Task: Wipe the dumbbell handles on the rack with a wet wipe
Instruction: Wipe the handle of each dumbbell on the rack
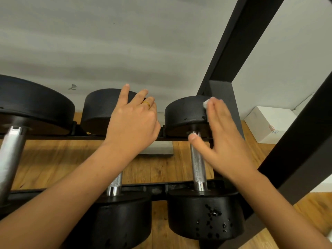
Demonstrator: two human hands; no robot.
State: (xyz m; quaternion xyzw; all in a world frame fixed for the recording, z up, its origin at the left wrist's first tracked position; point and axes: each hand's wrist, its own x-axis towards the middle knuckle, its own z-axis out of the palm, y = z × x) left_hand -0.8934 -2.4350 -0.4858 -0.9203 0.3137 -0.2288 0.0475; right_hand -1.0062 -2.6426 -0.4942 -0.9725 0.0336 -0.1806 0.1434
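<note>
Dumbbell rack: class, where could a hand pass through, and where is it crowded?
Free: floor shows between the left handle and middle handle, and between that and the right handle. Crowded: beyond it, the right hand and frame post.

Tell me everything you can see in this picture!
Black round dumbbells with silver metal handles: three, black and silver, lying side by side across the rack.
Black metal rack: one, black, rails under the dumbbells, posts on the right.
Crumpled white wet wipe: one, white, on the right dumbbell's far head, under the right fingers.
White rectangular box: one, white, on the floor by the wall, right.
Wooden plank floor: one, brown, below the rack.
Plain grey wall: one, grey, behind the rack.
Thin gold ring: one, gold, on a left finger.
Left hand: one, rests on the middle dumbbell's far head.
Right hand: one, straight fingers press the wipe.
</note>
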